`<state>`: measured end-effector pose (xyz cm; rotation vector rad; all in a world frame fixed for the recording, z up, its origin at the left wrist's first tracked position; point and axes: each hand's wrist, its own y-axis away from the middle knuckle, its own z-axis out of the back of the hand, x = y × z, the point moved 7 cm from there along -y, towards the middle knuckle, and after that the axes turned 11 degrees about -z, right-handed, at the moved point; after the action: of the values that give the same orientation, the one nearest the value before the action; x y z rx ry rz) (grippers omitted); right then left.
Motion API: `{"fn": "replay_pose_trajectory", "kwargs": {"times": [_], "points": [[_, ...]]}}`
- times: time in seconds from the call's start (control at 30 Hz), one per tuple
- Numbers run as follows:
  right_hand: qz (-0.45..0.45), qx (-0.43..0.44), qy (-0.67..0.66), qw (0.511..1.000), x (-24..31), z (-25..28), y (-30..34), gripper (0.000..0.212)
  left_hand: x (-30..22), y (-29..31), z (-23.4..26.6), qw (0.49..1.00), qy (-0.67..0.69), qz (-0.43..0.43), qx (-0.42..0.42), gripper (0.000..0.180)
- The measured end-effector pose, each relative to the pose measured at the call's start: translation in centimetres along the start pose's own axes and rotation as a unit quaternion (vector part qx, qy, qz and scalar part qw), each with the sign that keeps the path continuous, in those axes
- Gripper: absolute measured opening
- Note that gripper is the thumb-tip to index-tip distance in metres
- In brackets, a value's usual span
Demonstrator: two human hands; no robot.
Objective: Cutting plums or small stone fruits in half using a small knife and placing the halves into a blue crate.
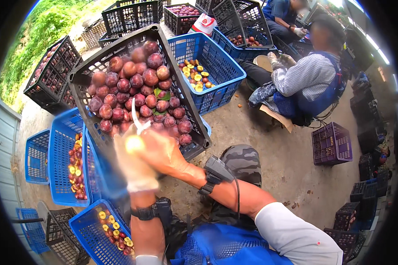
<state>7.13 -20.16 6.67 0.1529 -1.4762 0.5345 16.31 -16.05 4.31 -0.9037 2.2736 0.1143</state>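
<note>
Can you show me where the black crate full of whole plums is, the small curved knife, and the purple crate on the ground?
black crate [188, 99]: head view, on its right wall.
curved knife [136, 118]: head view, on the pale blade.
purple crate [329, 143]: head view, on its front wall.

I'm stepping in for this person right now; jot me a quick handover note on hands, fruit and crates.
Left hand, gloved, holds a yellow-fleshed fruit piece. Right hand, bare, grips a small knife at it. Tilted black crate ahead holds many whole plums. Cut halves lie in blue crates: left, near, far. Much whole fruit remains.
</note>
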Motion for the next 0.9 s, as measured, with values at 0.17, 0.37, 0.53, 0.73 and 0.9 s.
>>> {"fn": "replay_pose_trajectory", "kwargs": {"times": [0.17,0.37,0.53,0.73,0.9], "points": [[-0.026,0.048,0.013,0.998,-0.8,0.1,0.1,0.033,0.2,-0.4,0.8,0.997,0.060,0.025,-0.044,0.050],[-0.190,0.095,-0.096,0.972,0.7,6.9,-1.2,0.029,2.0,0.4,-0.8,0.982,0.053,0.106,-0.147,0.051],[-0.189,0.201,-0.003,0.961,1.5,4.4,1.1,0.027,2.3,0.7,-0.6,0.975,0.093,0.112,-0.166,0.052],[-0.111,0.167,0.024,0.979,-0.1,4.9,-0.6,0.037,2.0,1.3,-0.3,0.974,0.066,0.138,-0.168,0.050],[-0.107,0.141,0.124,0.976,-2.5,6.3,-1.9,0.039,-2.4,0.4,4.1,0.957,0.131,0.061,-0.252,0.044]]}}
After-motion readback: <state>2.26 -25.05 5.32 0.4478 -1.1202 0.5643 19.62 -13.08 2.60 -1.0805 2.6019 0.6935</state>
